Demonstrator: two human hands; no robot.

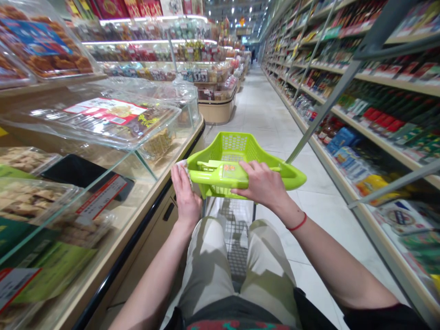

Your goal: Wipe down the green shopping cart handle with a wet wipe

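Observation:
In front of me is a bright green shopping cart (237, 140) with a perforated basket and a thick green handle (206, 178). My right hand (263, 184) is wrapped over the right part of this handle, beside a small orange-marked label (229, 170). At the left end of the handle, my left hand (186, 197) presses a crumpled white wipe (182, 164) against the green edge, fingers close together. Part of the wipe is hidden under the fingers. Inside the basket only the perforated green walls show.
A display counter (165, 183) with a dark rail runs close along my left, bearing clear food packs (117, 112) and price cards. Tall stocked shelves (378, 119) with slanted grey metal bars line the right. A tiled aisle (252, 96) stretches ahead, past another display stand (215, 112).

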